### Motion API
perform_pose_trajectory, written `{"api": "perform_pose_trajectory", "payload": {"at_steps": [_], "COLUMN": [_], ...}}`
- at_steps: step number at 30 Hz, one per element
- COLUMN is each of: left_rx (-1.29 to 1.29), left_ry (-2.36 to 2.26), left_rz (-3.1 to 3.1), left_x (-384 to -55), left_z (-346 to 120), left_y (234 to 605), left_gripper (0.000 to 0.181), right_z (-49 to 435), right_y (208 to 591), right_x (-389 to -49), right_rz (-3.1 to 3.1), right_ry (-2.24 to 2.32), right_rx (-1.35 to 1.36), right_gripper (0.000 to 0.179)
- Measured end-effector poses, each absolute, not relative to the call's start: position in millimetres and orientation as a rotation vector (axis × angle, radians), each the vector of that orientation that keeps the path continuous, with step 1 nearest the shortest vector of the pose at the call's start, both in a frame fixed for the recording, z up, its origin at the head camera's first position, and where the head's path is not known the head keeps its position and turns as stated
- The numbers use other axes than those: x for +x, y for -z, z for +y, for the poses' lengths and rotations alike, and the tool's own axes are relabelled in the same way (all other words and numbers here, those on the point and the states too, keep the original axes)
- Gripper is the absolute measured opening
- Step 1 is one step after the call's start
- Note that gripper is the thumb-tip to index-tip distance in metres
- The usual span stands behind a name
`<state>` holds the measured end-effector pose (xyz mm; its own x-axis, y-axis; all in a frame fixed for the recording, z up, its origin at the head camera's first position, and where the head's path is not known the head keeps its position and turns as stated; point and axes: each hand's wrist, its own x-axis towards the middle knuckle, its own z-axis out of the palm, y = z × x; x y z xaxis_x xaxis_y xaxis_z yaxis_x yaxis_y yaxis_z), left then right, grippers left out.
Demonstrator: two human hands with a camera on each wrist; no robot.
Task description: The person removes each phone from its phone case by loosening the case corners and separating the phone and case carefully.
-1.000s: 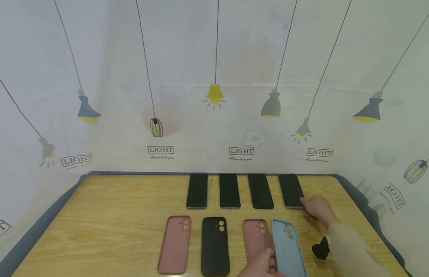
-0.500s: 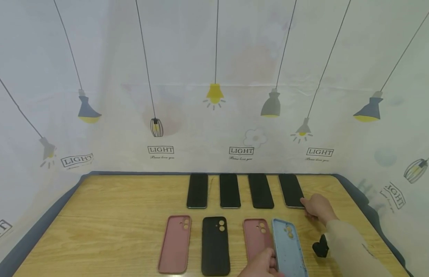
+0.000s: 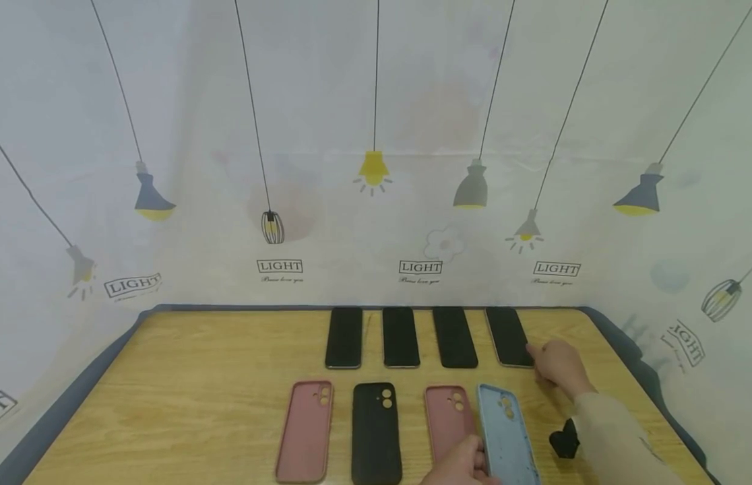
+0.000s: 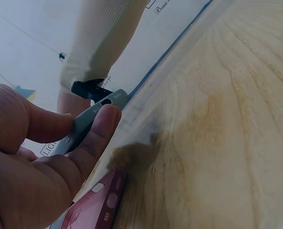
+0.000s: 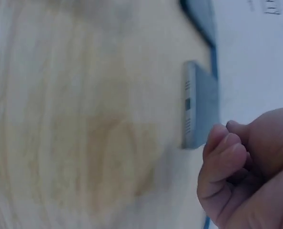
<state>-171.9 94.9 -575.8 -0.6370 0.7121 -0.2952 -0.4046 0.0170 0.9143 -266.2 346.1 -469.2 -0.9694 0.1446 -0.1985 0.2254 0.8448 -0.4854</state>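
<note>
My left hand (image 3: 455,465) pinches the left edge of a light blue phone case (image 3: 511,434) at the front right. In the left wrist view, that case (image 4: 86,114) is tilted up off the table between thumb and fingers. A pink phone case (image 3: 447,417) lies partly behind the left hand. Farther back, the fingertips of my right hand (image 3: 560,369) are at the near right edge of the rightmost black-screened phone (image 3: 509,337). Seen from the right wrist, the fingers are curled with thumb and fingertips at the side of this phone (image 5: 203,105); their exact contact is partly hidden.
Three more phones, the left one (image 3: 344,338), the second (image 3: 401,338) and the third (image 3: 455,338), lie along the back edge. A black case (image 3: 376,431) and another pink case (image 3: 304,431) lie in front. A lamp-printed cloth (image 3: 327,135) hangs behind the wooden table (image 3: 188,397).
The head view has shifted slightly, so everything sits a little lower in the picture. Both hands, the phones and the cases otherwise stay in place.
</note>
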Motion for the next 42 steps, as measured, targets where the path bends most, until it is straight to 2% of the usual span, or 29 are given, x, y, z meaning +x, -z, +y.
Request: {"api": "perform_pose_trajectory", "payload": {"at_steps": [15, 26, 36, 42], "left_rx": [0.289, 0.211, 0.103, 0.062], "left_ry": [-1.657, -1.557, -1.359, -1.225], "left_rz": [1.703, 1.766, 2.051, 2.137], "left_x": [-177.1, -183.2, -159.4, -154.4], "left_z": [105.8, 125.0, 123.8, 123.6], "left_y": [568.2, 563.1, 498.9, 478.2], "left_gripper": [0.031, 0.010, 0.012, 0.024], "right_z": [308.6, 287.2, 278.5, 275.8], "right_y": [426.4, 414.4, 418.7, 423.3], "right_x": [-239.4, -224.1, -222.0, -221.5], "right_rz": [2.768, 2.800, 2.794, 2.771], "right_ry": [1.123, 1.153, 1.198, 1.217], "right_rx": [0.136, 0.036, 0.036, 0.059], "right_gripper": [0.048, 0.044, 0.042, 0.045]}}
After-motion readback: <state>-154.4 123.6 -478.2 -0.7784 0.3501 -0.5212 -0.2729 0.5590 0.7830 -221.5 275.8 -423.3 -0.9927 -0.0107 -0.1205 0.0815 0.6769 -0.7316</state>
